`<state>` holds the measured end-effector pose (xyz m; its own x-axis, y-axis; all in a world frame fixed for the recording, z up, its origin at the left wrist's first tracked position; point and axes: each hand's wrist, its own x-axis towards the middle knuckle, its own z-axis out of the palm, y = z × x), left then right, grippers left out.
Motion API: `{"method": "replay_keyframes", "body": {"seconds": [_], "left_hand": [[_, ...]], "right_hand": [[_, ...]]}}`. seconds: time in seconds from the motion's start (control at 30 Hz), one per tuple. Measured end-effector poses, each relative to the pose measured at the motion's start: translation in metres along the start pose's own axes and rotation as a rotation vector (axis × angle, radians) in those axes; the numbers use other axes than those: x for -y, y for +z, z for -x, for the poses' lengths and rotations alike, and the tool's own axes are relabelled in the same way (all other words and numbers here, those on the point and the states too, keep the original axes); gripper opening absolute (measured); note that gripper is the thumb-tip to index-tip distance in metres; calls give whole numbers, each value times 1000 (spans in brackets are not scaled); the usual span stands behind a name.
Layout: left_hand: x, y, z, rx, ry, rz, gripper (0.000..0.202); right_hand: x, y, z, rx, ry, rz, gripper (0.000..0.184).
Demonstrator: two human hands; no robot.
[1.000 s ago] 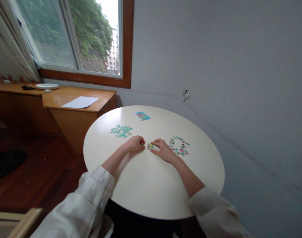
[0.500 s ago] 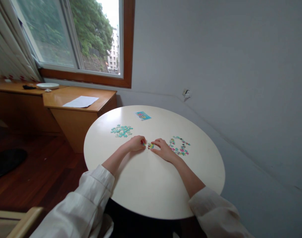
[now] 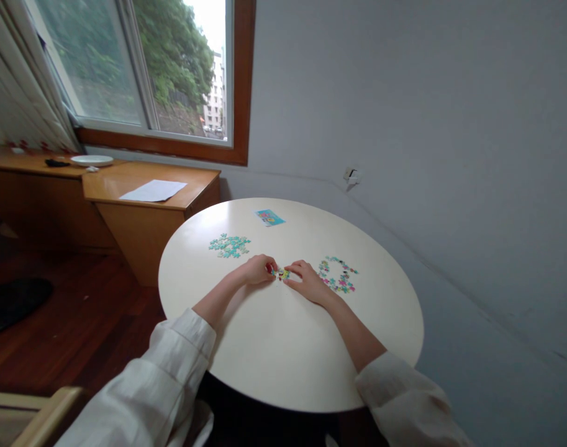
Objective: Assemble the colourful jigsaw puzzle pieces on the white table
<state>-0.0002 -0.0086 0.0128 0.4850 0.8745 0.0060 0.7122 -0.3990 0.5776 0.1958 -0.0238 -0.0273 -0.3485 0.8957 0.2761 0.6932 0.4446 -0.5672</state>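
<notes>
Your left hand (image 3: 259,269) has thumb and fingers pinched together, it seems on a small piece (image 3: 272,272) at the left of the cluster (image 3: 282,274); your fingers hide most of it. To do this well, hold the piece level with the table (image 3: 283,354), match its edge to the cluster's edge, and press down rather than sideways, since a shove would likely make the cluster slide or buckle. Your right hand (image 3: 306,282) has thumb and fingertips curved about the cluster's right side, gripping it lightly; brace there so that it does not turn. The cluster lies between your hands, roughly midway between the table's left and right edges, well apart from the near edge.

Toward the left edge, the pile (image 3: 230,246) is a loose scatter of flat, lobed shapes, mostly pale teal, probably thin cardboard. Near the far edge lies the card (image 3: 270,217), a flat blue rectangle with a bright print. The cluster shows yellow and dark bits, too small to read. Toward the right edge, the ring (image 3: 345,287) of green, pink and dark lobed bits curves around bare tabletop, cream and smooth with a faint gloss
</notes>
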Motion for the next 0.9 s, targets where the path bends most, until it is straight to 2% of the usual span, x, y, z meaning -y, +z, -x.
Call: {"method": "replay_keyframes", "body": {"seconds": [0.43, 0.9], "left_hand": [[2, -1, -2, 56, 36, 37, 21], [0, 2, 0, 41, 93, 48, 24]], "right_hand": [[1, 0, 0, -5, 4, -2, 31], [1, 1, -1, -5, -5, 5, 30]]}}
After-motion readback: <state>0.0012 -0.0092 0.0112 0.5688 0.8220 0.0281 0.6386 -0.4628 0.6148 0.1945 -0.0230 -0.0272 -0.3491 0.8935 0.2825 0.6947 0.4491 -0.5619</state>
